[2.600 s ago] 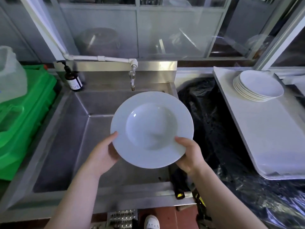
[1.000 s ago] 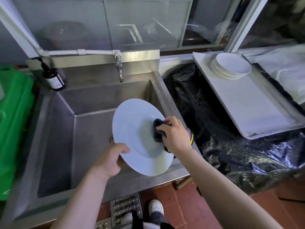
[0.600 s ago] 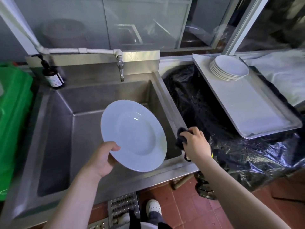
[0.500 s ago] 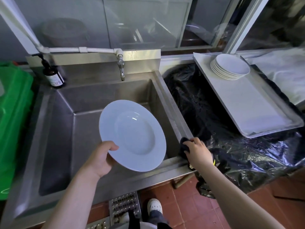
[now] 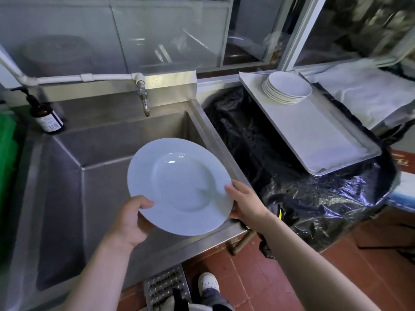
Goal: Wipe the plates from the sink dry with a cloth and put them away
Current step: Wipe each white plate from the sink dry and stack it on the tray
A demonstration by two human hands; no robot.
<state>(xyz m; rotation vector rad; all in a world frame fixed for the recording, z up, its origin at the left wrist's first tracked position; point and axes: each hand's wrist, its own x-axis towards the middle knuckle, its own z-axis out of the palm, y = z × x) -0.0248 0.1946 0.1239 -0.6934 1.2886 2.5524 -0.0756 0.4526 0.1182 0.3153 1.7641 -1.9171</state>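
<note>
Head view, white deep-welled plate [image 5: 179, 187], tilted, glossy

Both forearms reach forward — the left hand [image 5: 129, 221] curls with its thumb lying on top, the right hand [image 5: 246, 202] cups opposite, thumb pointing up and inward.

Head view, steeply downward, close

White deep plate [image 5: 179, 187], face up and tilted, is held above the sink's [image 5: 67, 176] right front corner. Stack of plates [image 5: 287, 88] sits at the tray's [image 5: 336, 140] far end.
</note>
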